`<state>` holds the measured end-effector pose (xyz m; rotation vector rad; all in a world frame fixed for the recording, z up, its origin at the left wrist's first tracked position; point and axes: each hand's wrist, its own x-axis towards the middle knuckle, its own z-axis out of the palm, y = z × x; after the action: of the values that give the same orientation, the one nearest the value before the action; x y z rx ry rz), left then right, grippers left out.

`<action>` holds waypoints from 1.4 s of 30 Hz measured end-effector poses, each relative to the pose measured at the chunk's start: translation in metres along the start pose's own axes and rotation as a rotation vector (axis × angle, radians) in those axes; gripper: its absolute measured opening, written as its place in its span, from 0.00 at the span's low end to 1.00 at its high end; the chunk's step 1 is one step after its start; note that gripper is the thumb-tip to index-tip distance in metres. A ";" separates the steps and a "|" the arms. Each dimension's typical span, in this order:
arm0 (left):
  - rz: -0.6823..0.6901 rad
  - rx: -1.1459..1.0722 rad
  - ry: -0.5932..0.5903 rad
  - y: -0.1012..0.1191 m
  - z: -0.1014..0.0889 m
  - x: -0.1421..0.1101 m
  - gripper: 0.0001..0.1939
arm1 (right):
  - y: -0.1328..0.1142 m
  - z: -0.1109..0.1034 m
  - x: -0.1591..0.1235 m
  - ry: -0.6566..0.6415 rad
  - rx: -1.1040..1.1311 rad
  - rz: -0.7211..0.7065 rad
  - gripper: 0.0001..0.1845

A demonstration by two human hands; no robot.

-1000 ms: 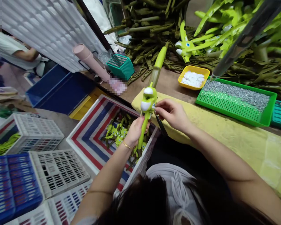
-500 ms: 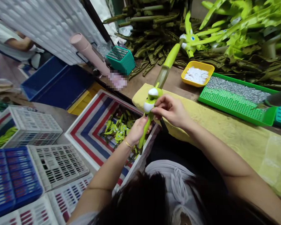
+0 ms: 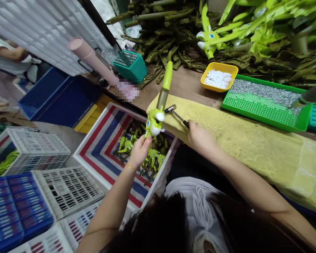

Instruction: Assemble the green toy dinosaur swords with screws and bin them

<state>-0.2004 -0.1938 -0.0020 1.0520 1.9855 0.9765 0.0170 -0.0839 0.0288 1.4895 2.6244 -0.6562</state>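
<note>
My left hand [image 3: 140, 151] is closed around the lower end of a lime-green plastic toy [image 3: 153, 121] with a creature's head, blue eye and white jaws. Its shaft, part olive and part green, points up and away over the edge of the yellow padded board [image 3: 242, 140]. A small white piece stands out from the lower jaw. In my right hand [image 3: 202, 138] is a small hammer [image 3: 177, 114], gripped by its dark handle. The hammer's head lies just right of the toy's upper jaw, close to it; contact is unclear.
Below the toy is a striped-lined bin [image 3: 94, 149] of similar toys. A yellow dish [image 3: 205, 86] of white pieces and a green tray [image 3: 265, 121] of metal pins stand behind the board. Olive parts [image 3: 158, 45] pile up behind. A person's arm [image 3: 12, 53] shows far left.
My right hand has left the toy's jaw and now grips a small hammer. My left hand has moved left with the toy, which has turned so its blue eye shows.
</note>
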 end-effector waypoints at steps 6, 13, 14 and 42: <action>0.006 0.527 0.056 -0.024 -0.007 -0.029 0.19 | 0.039 -0.010 -0.013 0.303 0.293 0.065 0.27; 0.104 0.909 0.014 -0.036 -0.002 -0.041 0.18 | 0.044 0.016 -0.017 0.483 0.301 -0.177 0.27; 0.107 0.938 0.009 -0.037 -0.003 -0.040 0.18 | 0.047 0.020 -0.015 0.449 0.280 -0.162 0.27; 0.142 0.767 -0.045 -0.037 0.020 -0.009 0.22 | 0.036 -0.016 -0.034 0.236 0.101 -0.391 0.22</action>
<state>-0.1932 -0.2101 -0.0418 1.6096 2.3223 0.2189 0.0680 -0.0893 0.0395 1.1423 3.1501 -0.6842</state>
